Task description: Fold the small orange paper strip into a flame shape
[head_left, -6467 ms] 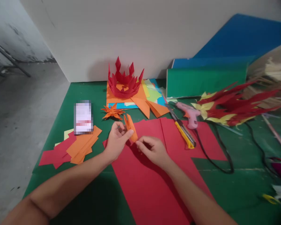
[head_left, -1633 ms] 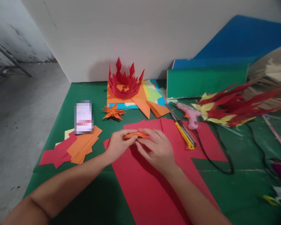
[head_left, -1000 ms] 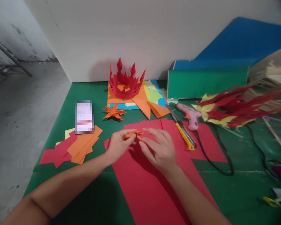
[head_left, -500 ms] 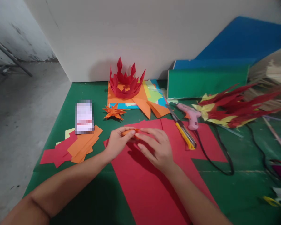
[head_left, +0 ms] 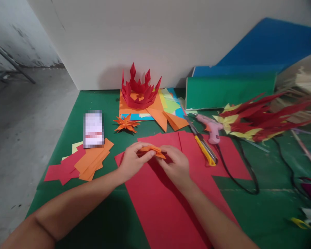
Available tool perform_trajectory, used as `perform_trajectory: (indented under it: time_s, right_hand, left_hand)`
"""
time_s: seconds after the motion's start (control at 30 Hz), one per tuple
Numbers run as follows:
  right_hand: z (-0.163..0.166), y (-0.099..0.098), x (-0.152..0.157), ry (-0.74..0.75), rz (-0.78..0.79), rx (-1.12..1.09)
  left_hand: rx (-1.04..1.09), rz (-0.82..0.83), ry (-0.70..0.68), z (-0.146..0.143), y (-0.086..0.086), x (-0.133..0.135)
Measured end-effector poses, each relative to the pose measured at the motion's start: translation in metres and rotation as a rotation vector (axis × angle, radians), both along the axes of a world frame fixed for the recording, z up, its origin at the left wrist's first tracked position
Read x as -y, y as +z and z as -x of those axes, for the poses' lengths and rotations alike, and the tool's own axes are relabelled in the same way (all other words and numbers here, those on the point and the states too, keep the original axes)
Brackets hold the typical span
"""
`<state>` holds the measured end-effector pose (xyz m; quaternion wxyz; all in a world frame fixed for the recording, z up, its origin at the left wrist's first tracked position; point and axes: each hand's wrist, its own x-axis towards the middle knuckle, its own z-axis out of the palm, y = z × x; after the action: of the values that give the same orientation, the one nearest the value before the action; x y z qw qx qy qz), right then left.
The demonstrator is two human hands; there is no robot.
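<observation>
Between my hands is a folded orange paper piece (head_left: 151,149), held a little above the large red paper sheet (head_left: 168,200). My left hand (head_left: 134,157) pinches it from the left, thumb on the near side. My right hand (head_left: 176,165) grips its right end; some of those fingers are hidden behind the paper. Beyond my left hand, an orange paper flower (head_left: 126,123) with pointed petals lies on the green table (head_left: 98,211). Farther back a red folded-paper crown (head_left: 140,98) stands on a stack of coloured paper (head_left: 123,107).
To the left lie a blurred-out phone (head_left: 93,129) and orange strips (head_left: 93,160) with red ones. On the right are a yellow utility knife (head_left: 203,148), a pink glue gun (head_left: 209,128) with a trailing cord, and red-and-yellow paper flames (head_left: 254,119). A white board (head_left: 134,38) stands behind.
My right hand has closed from spread fingers onto the right end of the orange paper. More of the paper now shows between my hands. The things on the table have stayed put.
</observation>
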<state>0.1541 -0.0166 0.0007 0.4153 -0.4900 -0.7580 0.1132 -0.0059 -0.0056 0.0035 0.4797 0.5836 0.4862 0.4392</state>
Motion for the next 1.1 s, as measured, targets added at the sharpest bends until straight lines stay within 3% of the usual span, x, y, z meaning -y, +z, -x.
perform_trajectory:
  time_s: [0.37, 0.7, 1.1]
  right_hand:
    - [0.003, 0.004, 0.001, 0.060, -0.199, 0.136]
    - [0.007, 0.005, 0.003, 0.067, -0.194, 0.128]
    - [0.010, 0.005, 0.007, 0.086, -0.177, 0.033]
  left_hand:
    - [0.101, 0.053, -0.061, 0.001, 0.001, 0.002]
    - [0.130, -0.024, -0.048, -0.001, 0.001, 0.003]
    - [0.241, 0.063, 0.075, -0.010, 0.002, 0.018]
